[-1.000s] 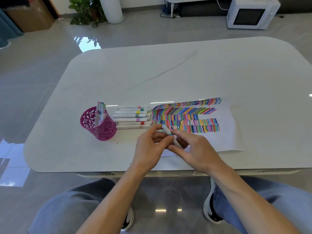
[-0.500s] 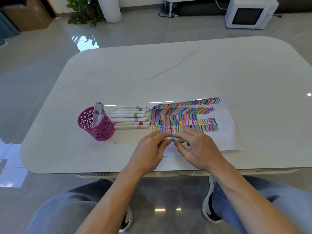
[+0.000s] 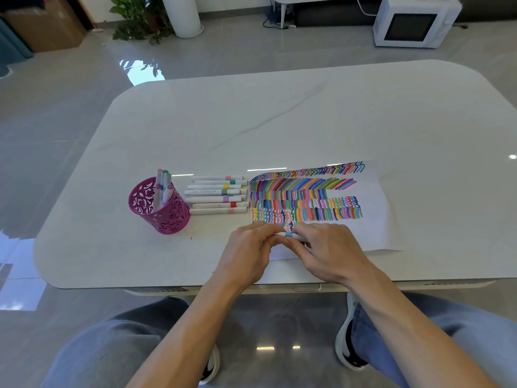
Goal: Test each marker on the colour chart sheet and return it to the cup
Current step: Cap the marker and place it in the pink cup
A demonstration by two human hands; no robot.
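A white marker with a blue band (image 3: 289,235) lies level between both hands, just above the near edge of the colour chart sheet (image 3: 375,219). My left hand (image 3: 249,249) grips its left end and my right hand (image 3: 326,247) grips its right end; both ends are hidden by fingers. The sheet is covered with rows of coloured strokes. A pink cut-out cup (image 3: 161,210) stands to the left with a few markers upright in it. Between cup and sheet, several white markers (image 3: 216,195) lie side by side in a row.
The white table (image 3: 279,121) has a rounded near edge just under my wrists. On the floor beyond stand a white microwave (image 3: 414,22), a potted plant (image 3: 137,19) and a cardboard box (image 3: 44,26). My knees show below the table.
The blue-banded marker has turned from tilted to level. Both hands have closed in on its two ends and dropped slightly toward the sheet's near edge.
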